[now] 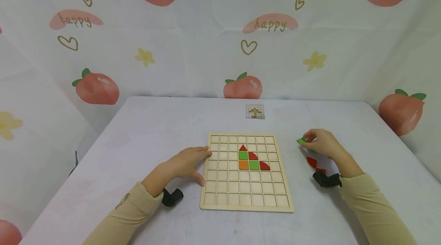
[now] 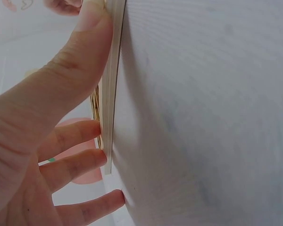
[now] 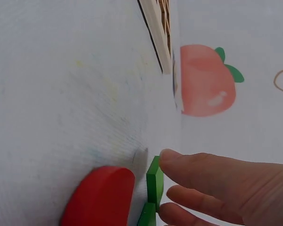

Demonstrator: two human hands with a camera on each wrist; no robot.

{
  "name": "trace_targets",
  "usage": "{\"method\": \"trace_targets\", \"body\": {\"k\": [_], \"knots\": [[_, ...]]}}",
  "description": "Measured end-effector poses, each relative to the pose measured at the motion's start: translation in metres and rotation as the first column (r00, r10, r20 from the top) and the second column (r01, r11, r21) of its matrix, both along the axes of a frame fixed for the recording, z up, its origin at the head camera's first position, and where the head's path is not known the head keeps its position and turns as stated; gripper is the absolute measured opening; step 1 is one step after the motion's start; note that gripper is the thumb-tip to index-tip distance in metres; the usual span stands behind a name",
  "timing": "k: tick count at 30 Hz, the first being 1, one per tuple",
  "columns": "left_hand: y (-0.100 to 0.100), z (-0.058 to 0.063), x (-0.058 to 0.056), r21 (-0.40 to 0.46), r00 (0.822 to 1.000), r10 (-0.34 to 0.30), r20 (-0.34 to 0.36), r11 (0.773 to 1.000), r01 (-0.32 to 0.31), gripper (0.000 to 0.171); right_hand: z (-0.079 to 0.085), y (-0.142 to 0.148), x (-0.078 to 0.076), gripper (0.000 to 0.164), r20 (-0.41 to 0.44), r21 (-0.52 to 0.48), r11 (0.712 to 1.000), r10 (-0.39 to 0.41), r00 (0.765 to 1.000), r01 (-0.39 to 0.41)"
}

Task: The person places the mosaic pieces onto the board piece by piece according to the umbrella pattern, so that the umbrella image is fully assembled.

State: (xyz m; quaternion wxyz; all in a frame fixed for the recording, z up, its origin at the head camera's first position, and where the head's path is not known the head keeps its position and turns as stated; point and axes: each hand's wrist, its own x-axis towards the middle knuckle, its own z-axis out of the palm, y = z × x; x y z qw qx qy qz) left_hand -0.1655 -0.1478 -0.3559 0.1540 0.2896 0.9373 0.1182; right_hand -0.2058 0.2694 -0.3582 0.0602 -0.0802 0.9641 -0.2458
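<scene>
A wooden grid board (image 1: 224, 187) lies on the table, carrying red, green and orange pieces near its middle. My left hand (image 1: 186, 162) rests at the board's left edge, its fingers spread and the thumb against the side; in the left wrist view the thumb (image 2: 70, 66) presses that rim. Right of the board, my right hand (image 1: 320, 143) pinches a green tile (image 1: 301, 140) between thumb and fingers. Close by lies a red quarter-round piece (image 1: 311, 162), with another red piece (image 1: 320, 170) beside it. A second green piece (image 3: 147, 215) is partly cut off in the right wrist view.
Behind the board lies a small card (image 1: 255, 111) with a coloured grid picture. A black wrist device (image 1: 326, 179) sits by the right sleeve, another (image 1: 173, 198) by the left one. A printed cloth (image 1: 193, 46) hangs along the table's far edge.
</scene>
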Motion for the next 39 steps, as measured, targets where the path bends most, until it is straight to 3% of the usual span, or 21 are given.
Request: {"method": "trace_targets", "body": {"k": [7,24,32,39], "knots": [[-0.001,-0.001,0.000,0.001,1.000,0.000,0.002,1.000,0.000,0.089,-0.001,-0.002,-0.001,0.037,0.049,0.022,1.000,-0.016,0.999,0.015],[-0.001,-0.001,-0.001,-0.003,1.000,0.000,0.001,1.000,0.000,0.090,-0.001,-0.009,-0.003,0.033,0.047,0.059,0.996,-0.074,0.996,0.071],[0.000,-0.001,-0.001,-0.002,1.000,0.005,0.004,1.000,-0.005,0.089,0.012,-0.029,0.005,0.029,-0.032,0.037,0.999,-0.012,0.999,0.013],[-0.001,-0.003,0.000,0.004,1.000,-0.011,-0.013,1.000,0.011,0.090,0.020,-0.058,0.016,0.026,-0.051,-0.001,0.999,0.054,0.997,-0.054]]}}
